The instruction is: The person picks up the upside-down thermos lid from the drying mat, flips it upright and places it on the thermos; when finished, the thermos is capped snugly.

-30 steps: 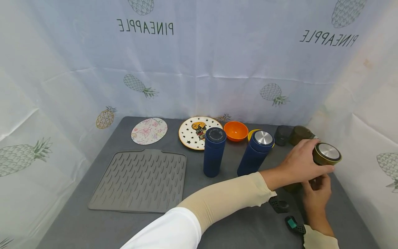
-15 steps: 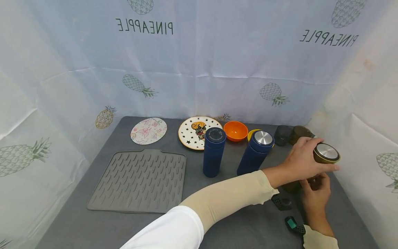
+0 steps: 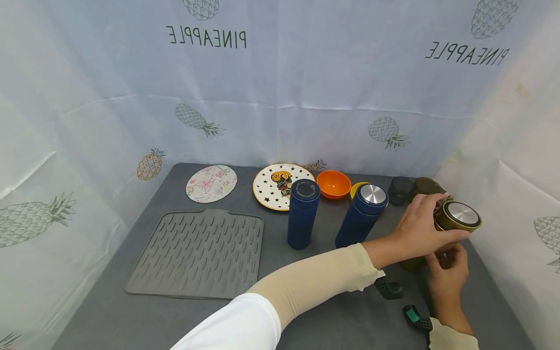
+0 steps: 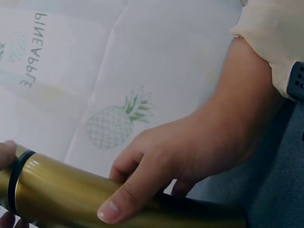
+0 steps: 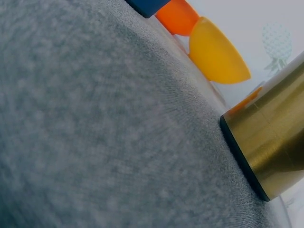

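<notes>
- The gold flask [image 3: 442,233] stands at the right edge of the grey table [image 3: 306,311], near the pineapple-print backdrop [image 3: 280,97]; its base is on the cloth in the right wrist view.
- The left hand [image 3: 422,226] reaches across from the left and curls round the flask's steel-topped lid [image 3: 457,216] — thumb on the near side, fingers round the far side.
- The right hand [image 3: 446,277] comes up from below and grips the flask's body under the lid; the left wrist view shows its thumb [image 4: 123,199] and fingers wrapped round the gold barrel [image 4: 71,190].
- Just behind the flask sit two dark caps, one black [image 3: 400,189], one olive [image 3: 426,186].
- To the left stand two navy flasks: one with a steel top [image 3: 360,214], one with a dark top [image 3: 302,211], near each other but apart.
- Behind them are an orange bowl [image 3: 333,183] and a yellow bowl [image 3: 356,187] — the yellow one mostly hidden behind the steel-topped navy flask.
- A star-patterned plate [image 3: 273,187] and a floral plate [image 3: 211,183] lie along the back of the table.
- A grey ribbed drying mat [image 3: 197,253] lies flat at the front left, well apart from the hands.
</notes>
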`<move>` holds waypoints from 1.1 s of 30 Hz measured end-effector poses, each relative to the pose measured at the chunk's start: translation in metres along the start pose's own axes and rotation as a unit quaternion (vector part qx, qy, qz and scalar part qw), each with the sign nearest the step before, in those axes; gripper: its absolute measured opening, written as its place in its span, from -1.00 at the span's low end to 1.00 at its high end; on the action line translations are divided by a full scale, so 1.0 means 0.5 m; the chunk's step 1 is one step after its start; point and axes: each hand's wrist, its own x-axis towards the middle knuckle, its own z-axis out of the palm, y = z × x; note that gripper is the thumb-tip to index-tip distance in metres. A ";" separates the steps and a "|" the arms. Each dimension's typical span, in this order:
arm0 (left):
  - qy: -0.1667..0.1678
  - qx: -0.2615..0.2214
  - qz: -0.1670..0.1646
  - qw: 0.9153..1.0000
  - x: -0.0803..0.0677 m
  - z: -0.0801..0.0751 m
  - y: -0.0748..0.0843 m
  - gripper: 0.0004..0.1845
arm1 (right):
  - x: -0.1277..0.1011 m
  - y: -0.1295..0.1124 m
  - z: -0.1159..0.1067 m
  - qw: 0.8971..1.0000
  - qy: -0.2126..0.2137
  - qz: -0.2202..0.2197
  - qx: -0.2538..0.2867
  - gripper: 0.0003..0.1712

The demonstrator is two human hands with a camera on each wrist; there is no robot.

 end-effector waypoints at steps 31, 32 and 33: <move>-0.023 0.028 -0.073 0.997 0.034 0.028 0.031 -0.15 | -0.006 -0.042 0.007 0.999 -0.009 0.004 0.039 -0.44; -0.019 0.035 -0.071 0.997 0.032 0.028 0.031 -0.13 | -0.006 -0.038 0.006 0.999 -0.010 0.002 0.033 -0.44; -0.014 0.038 -0.069 0.997 0.030 0.027 0.030 -0.13 | -0.005 -0.033 0.005 1.000 -0.009 0.001 0.028 -0.45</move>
